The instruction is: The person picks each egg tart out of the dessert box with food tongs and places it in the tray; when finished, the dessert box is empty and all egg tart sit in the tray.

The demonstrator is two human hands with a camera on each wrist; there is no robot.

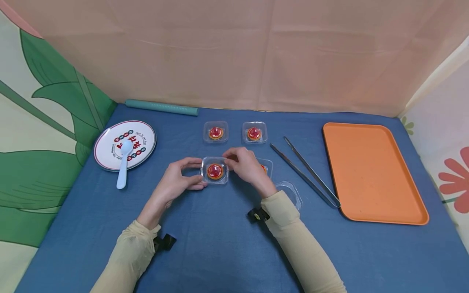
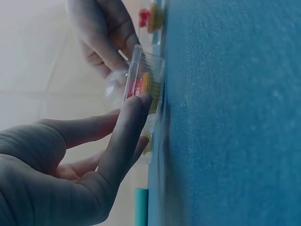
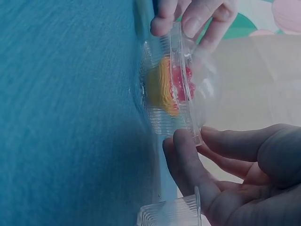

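A clear plastic box (image 1: 205, 179) with a domed lid stands on the blue cloth between my hands. Inside it is a small tart (image 1: 215, 171) with a red topping and a yellow crust, seen from the side in the right wrist view. My left hand (image 1: 176, 179) holds the box's left side, thumb toward me and fingers farther back. My right hand (image 1: 248, 165) pinches the rim at its right side, thumb and index finger (image 3: 186, 146) meeting at the edge. Lid and base look pressed together at the rim. Another boxed tart (image 1: 264, 167) is partly hidden behind my right hand.
Two more boxed tarts (image 1: 215, 132) (image 1: 254, 133) stand farther back. A clear lid (image 1: 291, 193) lies by my right wrist. Metal tongs (image 1: 305, 173) and an orange tray (image 1: 375, 175) are right. Left are plates (image 1: 106, 146) with a white spoon (image 1: 122, 175); a green roll (image 1: 161, 107) lies behind.
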